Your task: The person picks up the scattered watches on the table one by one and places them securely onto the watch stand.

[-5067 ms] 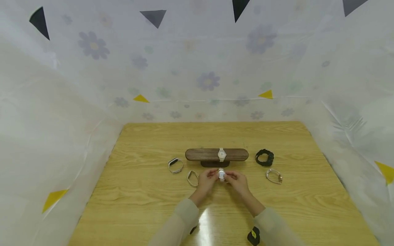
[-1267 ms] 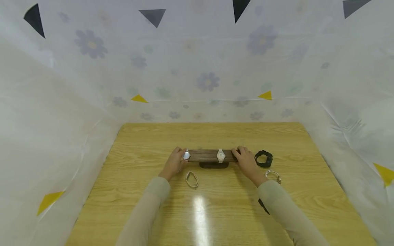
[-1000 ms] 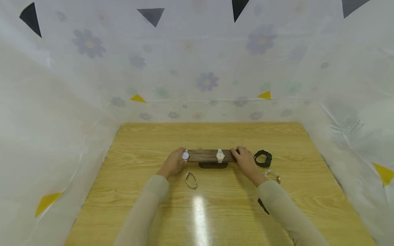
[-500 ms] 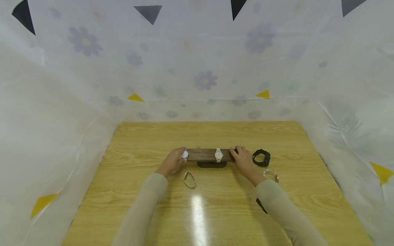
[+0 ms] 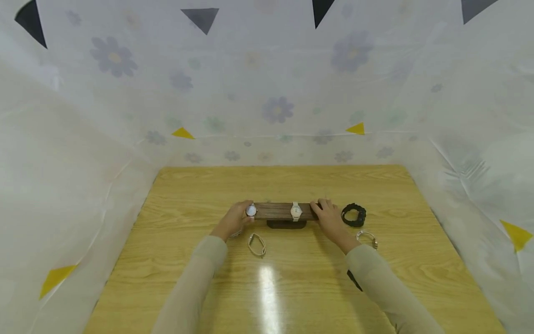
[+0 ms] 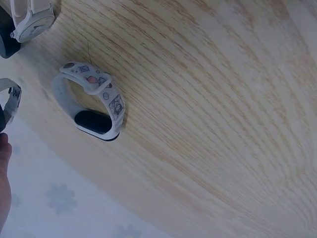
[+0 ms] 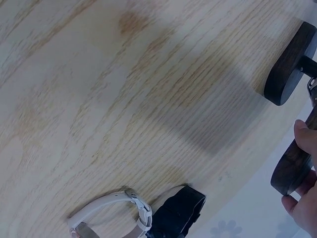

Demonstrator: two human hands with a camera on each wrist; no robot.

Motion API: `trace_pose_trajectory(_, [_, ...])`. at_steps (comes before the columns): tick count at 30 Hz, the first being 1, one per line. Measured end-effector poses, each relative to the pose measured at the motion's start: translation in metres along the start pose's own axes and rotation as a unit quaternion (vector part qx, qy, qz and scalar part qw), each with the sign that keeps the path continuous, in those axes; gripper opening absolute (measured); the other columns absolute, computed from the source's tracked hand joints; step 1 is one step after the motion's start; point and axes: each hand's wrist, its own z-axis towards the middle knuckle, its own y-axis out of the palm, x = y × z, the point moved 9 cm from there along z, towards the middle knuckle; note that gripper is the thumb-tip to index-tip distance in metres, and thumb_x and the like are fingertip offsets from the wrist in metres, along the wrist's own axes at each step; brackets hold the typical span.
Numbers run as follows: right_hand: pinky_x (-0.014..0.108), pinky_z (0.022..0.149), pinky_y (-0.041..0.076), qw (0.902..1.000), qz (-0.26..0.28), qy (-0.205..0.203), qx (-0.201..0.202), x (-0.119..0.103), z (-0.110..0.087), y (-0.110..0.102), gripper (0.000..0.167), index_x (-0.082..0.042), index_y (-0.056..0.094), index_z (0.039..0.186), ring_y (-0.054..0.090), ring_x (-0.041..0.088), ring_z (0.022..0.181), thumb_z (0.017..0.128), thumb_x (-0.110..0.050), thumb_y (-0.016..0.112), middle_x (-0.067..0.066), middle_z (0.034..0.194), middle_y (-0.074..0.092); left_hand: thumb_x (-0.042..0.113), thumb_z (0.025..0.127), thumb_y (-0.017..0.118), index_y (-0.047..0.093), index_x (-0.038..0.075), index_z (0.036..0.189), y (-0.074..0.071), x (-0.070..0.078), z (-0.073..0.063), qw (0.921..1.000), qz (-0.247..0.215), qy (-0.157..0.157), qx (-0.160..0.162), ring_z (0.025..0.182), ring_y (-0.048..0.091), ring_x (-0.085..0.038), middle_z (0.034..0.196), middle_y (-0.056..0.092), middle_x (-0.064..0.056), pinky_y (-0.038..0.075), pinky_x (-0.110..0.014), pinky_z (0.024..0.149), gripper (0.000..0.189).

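The wooden table [image 5: 308, 297] holds the watch stand [image 5: 273, 211]; my head feed shows the right hand [image 5: 330, 221] clamped on its right end, the left hand [image 5: 232, 220] gripping a white-dialed watch [image 5: 251, 210] at its left, 1 cream watch [image 5: 296, 212] between.

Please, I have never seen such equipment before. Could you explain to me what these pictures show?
There is no robot: a person works with a bare left hand and right hand. The wide picture comes from a camera on the head; the two closer ones, from cameras on the wrists. On the table stands a dark wooden watch stand with a cream watch. Around it lie a white fitness band, a pale watch, a black watch and a white buckled strap. The left hand seems to pinch a white-faced watch at the stand's left end; the right hand grips the other end.
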Motion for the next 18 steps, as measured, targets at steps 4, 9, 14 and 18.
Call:
trace_pose_trajectory(4, [0.056, 0.079, 0.049, 1.0000, 0.001, 0.001, -0.002, 0.000, 0.000, 0.000, 0.053, -0.004, 0.056, 0.120, 0.051, 0.039, 0.106, 0.072, -0.010, 0.078, 0.022, 0.114, 0.053, 0.004, 0.083, 0.066, 0.048, -0.010, 0.126, 0.007, 0.012, 0.004, 0.9993, -0.008, 0.033, -0.015, 0.121, 0.047, -0.039, 0.129, 0.051, -0.026, 0.042, -0.047, 0.102, 0.050])
trace_pose_trajectory(9, [0.056, 0.080, 0.049, 0.9999, 0.000, 0.001, -0.010, -0.001, 0.001, 0.004, 0.053, -0.005, 0.055, 0.121, 0.050, 0.040, 0.108, 0.073, -0.011, 0.077, 0.023, 0.115, 0.052, 0.006, 0.082, 0.067, 0.048, -0.009, 0.127, 0.011, 0.023, 0.008, 0.9985, -0.015, 0.048, -0.024, 0.125, 0.043, -0.040, 0.131, 0.048, -0.027, 0.041, -0.048, 0.103, 0.050])
trace_pose_trajectory(14, [0.056, 0.080, 0.049, 0.9999, -0.003, 0.008, -0.009, 0.001, 0.000, 0.003, 0.055, -0.006, 0.055, 0.121, 0.051, 0.040, 0.108, 0.072, -0.010, 0.078, 0.023, 0.116, 0.052, 0.006, 0.081, 0.068, 0.050, -0.008, 0.124, 0.013, 0.026, 0.011, 0.9978, 0.006, 0.063, -0.019, 0.121, 0.047, -0.037, 0.126, 0.054, -0.023, 0.042, -0.047, 0.101, 0.048])
trace_pose_trajectory(18, [0.055, 0.081, 0.050, 0.9998, -0.010, 0.008, -0.012, 0.002, 0.000, 0.003, 0.056, -0.006, 0.055, 0.122, 0.052, 0.039, 0.108, 0.072, -0.010, 0.079, 0.022, 0.116, 0.053, 0.007, 0.083, 0.067, 0.051, -0.005, 0.126, 0.014, 0.031, 0.011, 0.9959, 0.047, 0.072, -0.029, 0.119, 0.049, -0.034, 0.120, 0.057, -0.018, 0.045, -0.044, 0.098, 0.048])
